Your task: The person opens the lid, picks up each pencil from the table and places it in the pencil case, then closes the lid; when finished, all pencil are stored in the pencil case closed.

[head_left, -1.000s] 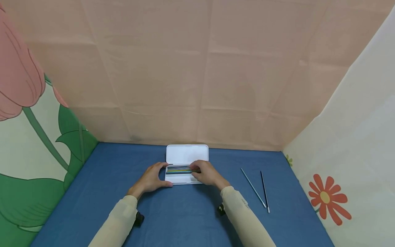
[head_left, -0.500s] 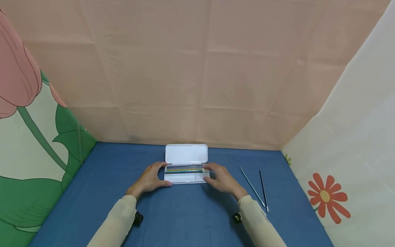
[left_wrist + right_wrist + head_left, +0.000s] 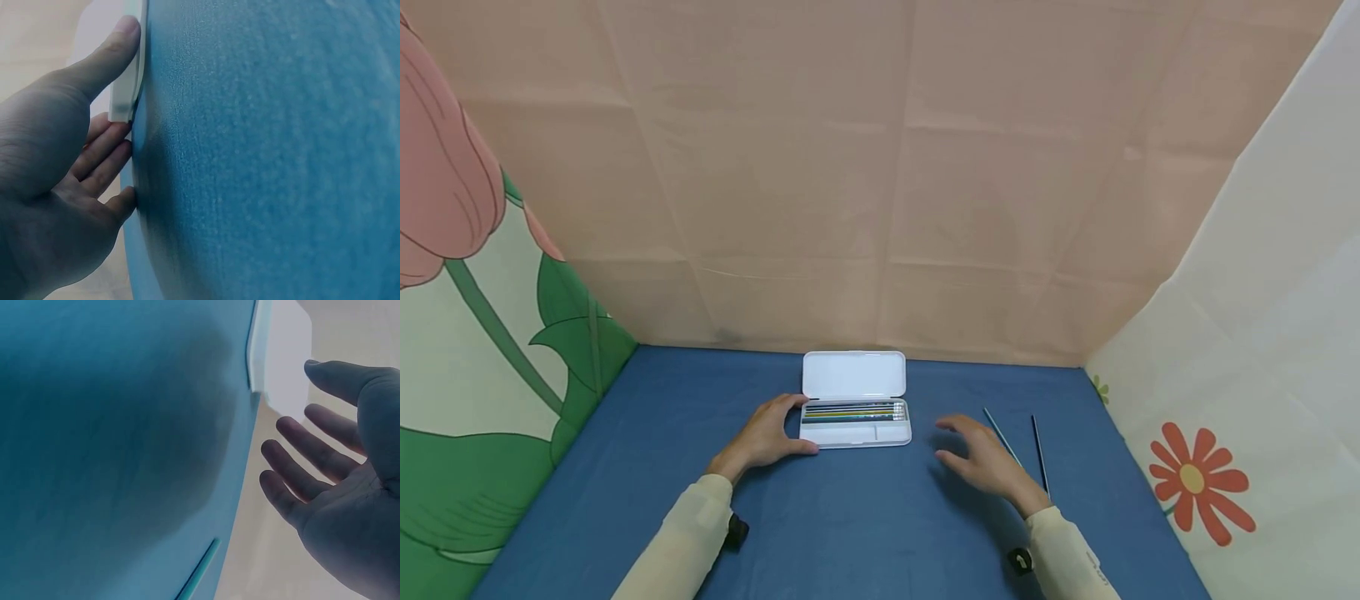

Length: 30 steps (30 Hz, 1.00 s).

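A white pencil case (image 3: pixel 838 436) lies with its lid (image 3: pixel 853 375) raised at the back. Several pencils (image 3: pixel 850 412) lie side by side in its rear compartment. My left hand (image 3: pixel 763 433) holds the left end of the case, thumb at the front edge and fingers at the back. In the left wrist view, the thumb touches the side of the case (image 3: pixel 125 94). To the right of the case my right hand (image 3: pixel 988 458) is over the table, fingers spread and holding nothing. Near it lie a teal pencil (image 3: pixel 1000 429) and a dark pencil (image 3: pixel 1039 446), both partly covered by the hand and arm.
A blue cloth (image 3: pixel 850 525) covers the table. Behind it rises a beige backdrop (image 3: pixel 880 208). Patterned sheets stand on both sides, with a tulip (image 3: pixel 445 167) at left and a red flower (image 3: pixel 1191 479) at right.
My right hand has let go of the pencils inside the case and moved right, away from it, towards the two loose pencils. The left hand has stayed on the case.
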{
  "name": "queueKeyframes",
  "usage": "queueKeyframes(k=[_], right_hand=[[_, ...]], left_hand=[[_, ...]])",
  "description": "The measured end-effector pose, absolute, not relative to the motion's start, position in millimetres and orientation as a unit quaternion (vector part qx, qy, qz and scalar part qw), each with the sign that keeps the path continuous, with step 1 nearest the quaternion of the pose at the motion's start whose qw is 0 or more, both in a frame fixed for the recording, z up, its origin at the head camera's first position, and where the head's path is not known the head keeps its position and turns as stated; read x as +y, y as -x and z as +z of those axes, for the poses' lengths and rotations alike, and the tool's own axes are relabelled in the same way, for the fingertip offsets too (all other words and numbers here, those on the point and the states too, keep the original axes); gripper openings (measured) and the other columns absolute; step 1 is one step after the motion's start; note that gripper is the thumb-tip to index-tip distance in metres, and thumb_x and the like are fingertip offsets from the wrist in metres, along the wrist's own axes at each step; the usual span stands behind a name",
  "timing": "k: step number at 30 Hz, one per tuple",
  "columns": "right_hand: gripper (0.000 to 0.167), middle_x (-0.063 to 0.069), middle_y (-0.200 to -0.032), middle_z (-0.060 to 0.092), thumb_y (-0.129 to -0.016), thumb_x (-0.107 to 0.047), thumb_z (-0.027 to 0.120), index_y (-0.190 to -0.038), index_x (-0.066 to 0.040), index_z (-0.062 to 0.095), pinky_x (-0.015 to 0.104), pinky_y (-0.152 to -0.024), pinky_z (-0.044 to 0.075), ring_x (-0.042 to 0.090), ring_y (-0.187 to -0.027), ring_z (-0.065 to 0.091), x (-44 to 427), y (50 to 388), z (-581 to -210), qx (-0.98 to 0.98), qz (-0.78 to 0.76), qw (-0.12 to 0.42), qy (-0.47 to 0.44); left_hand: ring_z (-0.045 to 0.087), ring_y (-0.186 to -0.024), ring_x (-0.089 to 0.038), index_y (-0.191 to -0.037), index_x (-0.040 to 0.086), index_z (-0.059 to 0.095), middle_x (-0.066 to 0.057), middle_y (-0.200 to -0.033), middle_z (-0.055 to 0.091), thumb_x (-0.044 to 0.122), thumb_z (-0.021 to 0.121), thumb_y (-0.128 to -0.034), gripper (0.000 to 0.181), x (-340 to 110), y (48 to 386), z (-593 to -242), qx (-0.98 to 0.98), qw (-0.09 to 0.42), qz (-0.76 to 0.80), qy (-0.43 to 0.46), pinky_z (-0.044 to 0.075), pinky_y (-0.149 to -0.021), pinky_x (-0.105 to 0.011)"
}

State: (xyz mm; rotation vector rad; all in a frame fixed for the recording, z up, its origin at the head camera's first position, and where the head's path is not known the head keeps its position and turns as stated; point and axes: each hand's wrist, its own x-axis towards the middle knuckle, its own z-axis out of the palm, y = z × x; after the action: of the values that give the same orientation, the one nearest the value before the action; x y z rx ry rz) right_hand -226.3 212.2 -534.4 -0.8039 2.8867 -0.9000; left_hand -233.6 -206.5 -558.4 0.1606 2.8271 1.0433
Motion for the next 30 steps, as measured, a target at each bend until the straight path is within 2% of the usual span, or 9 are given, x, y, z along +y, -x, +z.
queueKeyframes(k=[13,22,30], right_hand=[[0.058,0.016,-0.157,0.069,-0.105,-0.02,0.083,-0.158,-0.009,0.063,0.067,-0.116,0.057,0.043,-0.145,0.066,268.8,206.1,-539.9,0.936,-0.294,0.016,0.195],[0.063,0.024,-0.151,0.071,-0.101,-0.022,0.087,-0.156,-0.002,0.062,0.066,-0.106,0.061,0.047,-0.135,0.07,298.0,201.2,-541.0,0.949,-0.278,0.001,0.147],[0.066,0.028,-0.143,0.073,-0.1,-0.022,0.088,-0.154,0.005,0.061,0.059,-0.099,0.066,0.045,-0.126,0.075,307.1,202.7,-541.3,0.954,-0.277,0.016,0.115]], left_hand=[[0.045,-0.163,-0.051,-0.165,0.008,0.054,-0.024,-0.174,0.05,0.046,0.102,-0.0841,0.101,-206.0,232.0,-558.6,0.933,0.063,0.351,-0.053,0.038,-0.132,-0.074],[0.046,-0.162,-0.05,-0.164,0.008,0.054,-0.023,-0.173,0.051,0.046,0.101,-0.0844,0.1,-206.9,231.6,-557.9,0.932,0.059,0.352,-0.057,0.038,-0.132,-0.074],[0.046,-0.162,-0.05,-0.165,0.008,0.054,-0.024,-0.174,0.05,0.045,0.102,-0.0843,0.101,-206.9,231.4,-557.3,0.933,0.06,0.351,-0.054,0.038,-0.132,-0.074]])
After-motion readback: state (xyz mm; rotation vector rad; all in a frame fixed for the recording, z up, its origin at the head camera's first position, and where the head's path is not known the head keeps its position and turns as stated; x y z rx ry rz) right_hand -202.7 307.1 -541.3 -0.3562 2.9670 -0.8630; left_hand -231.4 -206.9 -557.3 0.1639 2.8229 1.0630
